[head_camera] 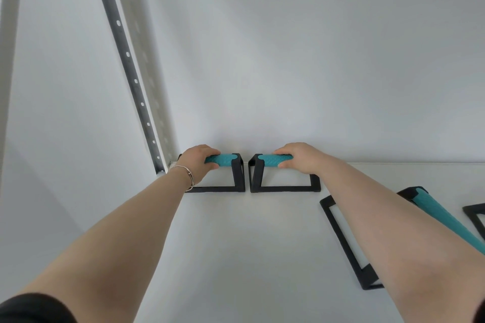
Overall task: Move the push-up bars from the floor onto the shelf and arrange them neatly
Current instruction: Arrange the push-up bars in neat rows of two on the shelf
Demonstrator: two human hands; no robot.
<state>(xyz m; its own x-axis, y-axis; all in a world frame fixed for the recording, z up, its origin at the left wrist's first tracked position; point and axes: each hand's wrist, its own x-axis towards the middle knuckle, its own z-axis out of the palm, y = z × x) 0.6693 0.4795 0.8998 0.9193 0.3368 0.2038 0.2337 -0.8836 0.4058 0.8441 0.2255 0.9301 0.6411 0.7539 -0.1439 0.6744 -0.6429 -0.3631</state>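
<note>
Two push-up bars with black frames and teal grips stand side by side on the white shelf [236, 244], close to the back wall. My left hand [195, 165] is closed around the teal grip of the left push-up bar [237, 173]. My right hand [299, 158] grips the handle of the right push-up bar [256, 173]. Their inner ends nearly touch. A third push-up bar [343, 241] lies at an angle nearer to me on the right, partly hidden under my right forearm.
A perforated metal upright [126, 60] rises at the shelf's back left corner. The black frame of another bar [475, 217] pokes in at the right edge. A white wall runs behind the shelf.
</note>
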